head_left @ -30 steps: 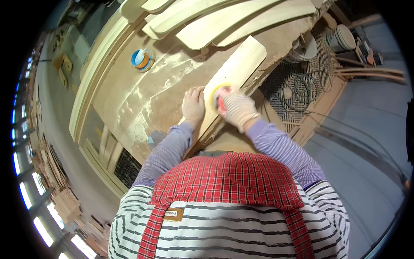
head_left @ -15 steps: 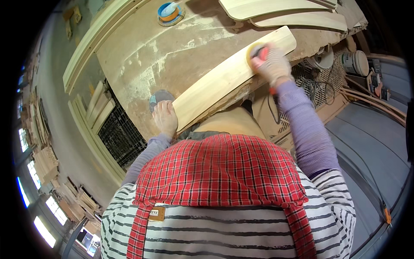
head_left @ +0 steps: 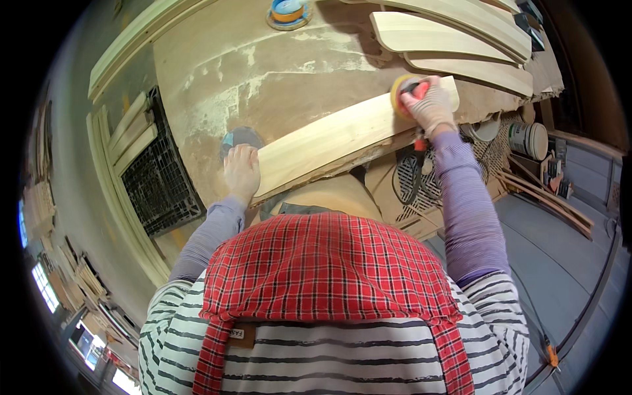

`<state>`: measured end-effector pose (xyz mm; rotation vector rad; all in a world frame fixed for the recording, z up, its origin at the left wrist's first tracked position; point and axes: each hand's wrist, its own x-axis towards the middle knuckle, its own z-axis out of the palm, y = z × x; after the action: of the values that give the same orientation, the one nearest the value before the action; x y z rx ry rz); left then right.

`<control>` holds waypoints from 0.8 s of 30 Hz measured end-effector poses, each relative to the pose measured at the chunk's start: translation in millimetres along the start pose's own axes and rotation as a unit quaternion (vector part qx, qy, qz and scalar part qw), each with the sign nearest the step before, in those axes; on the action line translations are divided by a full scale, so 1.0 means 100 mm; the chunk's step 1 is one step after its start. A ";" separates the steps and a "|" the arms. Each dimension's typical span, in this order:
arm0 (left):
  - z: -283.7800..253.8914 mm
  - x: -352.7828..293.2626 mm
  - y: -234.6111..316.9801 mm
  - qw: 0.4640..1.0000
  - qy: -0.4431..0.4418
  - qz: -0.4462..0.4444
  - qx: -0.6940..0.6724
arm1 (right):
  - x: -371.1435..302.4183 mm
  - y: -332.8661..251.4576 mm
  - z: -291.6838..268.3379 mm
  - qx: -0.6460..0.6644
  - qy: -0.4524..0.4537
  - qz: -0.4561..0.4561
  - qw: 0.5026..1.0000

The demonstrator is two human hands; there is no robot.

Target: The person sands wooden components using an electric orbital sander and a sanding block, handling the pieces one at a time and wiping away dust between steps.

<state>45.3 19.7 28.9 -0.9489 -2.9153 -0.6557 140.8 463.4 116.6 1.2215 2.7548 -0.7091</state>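
A long pale wooden board [head_left: 329,140] lies slantwise along the near edge of the worktable. My right hand [head_left: 432,108], in a light glove, is closed around a red and black power sander [head_left: 416,93] with a round yellow pad. The sander rests on the board near its far right end. At the other end my left hand [head_left: 241,172] lies against the board, fingers stretched out toward a round grey disc [head_left: 242,138] on the tabletop. Its fingertips meet the near rim of that disc.
Several shaped wooden boards [head_left: 447,38] lie at the table's far right. A blue and orange round container [head_left: 288,12] stands at the back. Left of the table is a black grid crate [head_left: 157,178] with wood strips. White buckets [head_left: 528,140] and a looped hose [head_left: 405,181] are below right.
The sander and my right hand have moved slightly right along the board, toward its far end. My left hand stays at the near end. The whole view has shifted and turned somewhat.
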 end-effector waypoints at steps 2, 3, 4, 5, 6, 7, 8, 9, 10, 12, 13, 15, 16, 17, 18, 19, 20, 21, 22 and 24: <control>0.03 0.00 -0.05 1.000 0.001 0.006 0.014 | 0.09 -0.11 -0.09 0.002 -0.014 0.051 0.999; 0.03 0.00 -0.04 1.000 0.007 0.005 0.010 | 0.05 -0.25 -0.06 0.001 -0.041 0.012 0.999; 0.01 0.01 -0.06 1.000 0.009 0.003 0.011 | -0.03 -0.42 0.03 -0.001 -0.067 -0.026 0.997; 0.01 0.00 -0.06 1.000 0.010 0.000 0.010 | -0.24 -0.65 0.21 -0.037 -0.043 -0.049 0.997; 0.01 -0.04 -0.06 1.000 0.011 -0.006 0.008 | -0.51 -0.99 0.28 -0.057 -0.067 -0.073 0.993; 0.03 -0.01 -0.05 0.999 0.031 0.013 -0.003 | -0.66 -1.04 0.61 -0.052 -0.059 -0.168 0.983; 0.05 -0.01 -0.05 1.000 0.028 0.013 -0.004 | -0.96 -1.29 0.68 -0.007 -0.099 -0.162 0.982; 0.05 0.01 -0.04 1.000 0.024 0.012 -0.005 | -1.18 -1.47 0.69 -0.008 -0.138 -0.197 0.971; 0.03 0.02 -0.02 1.000 0.017 0.013 -0.004 | -1.29 -1.46 0.84 -0.022 -0.149 -0.259 0.954; 0.02 0.02 -0.04 1.000 0.019 0.014 -0.001 | -1.41 -1.44 0.72 -0.022 -0.199 -0.224 0.954; 0.02 -0.01 -0.07 1.000 0.022 0.013 0.004 | -1.38 -1.37 0.63 -0.039 -0.173 -0.184 0.967; 0.02 -0.02 -0.07 1.000 0.016 0.012 0.011 | -1.13 -0.86 0.51 -0.041 -0.085 -0.117 0.989; 0.01 -0.02 -0.07 1.000 0.016 0.014 0.009 | -0.98 -0.49 0.49 -0.027 -0.022 -0.090 0.995; 0.01 -0.03 -0.08 1.000 0.017 0.015 0.009 | -0.91 -0.36 0.29 0.048 -0.010 -0.011 0.999; 0.02 -0.02 -0.07 1.000 0.020 0.021 0.005 | -0.82 -0.10 0.20 -0.021 0.062 0.016 0.998; 0.03 0.01 -0.04 1.000 0.020 0.022 0.003 | -0.62 0.18 0.13 0.004 0.029 0.080 0.996; 0.03 0.02 -0.03 0.999 0.022 0.026 0.004 | -0.62 0.22 0.09 0.011 0.093 0.111 0.989; 0.03 0.04 -0.01 0.999 0.024 0.032 0.004 | -0.60 0.25 0.05 0.001 0.096 0.155 0.983; 0.04 0.06 0.00 0.999 0.025 0.038 0.004 | -0.65 0.27 0.10 -0.002 0.076 0.131 0.988; 0.03 0.07 -0.06 0.998 0.029 0.053 0.010 | -0.94 -0.22 0.30 -0.004 0.031 0.085 0.996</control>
<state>36.6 19.9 24.5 -1.0543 -2.7940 -0.6359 185.5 373.2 119.1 1.4771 2.6558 -0.6537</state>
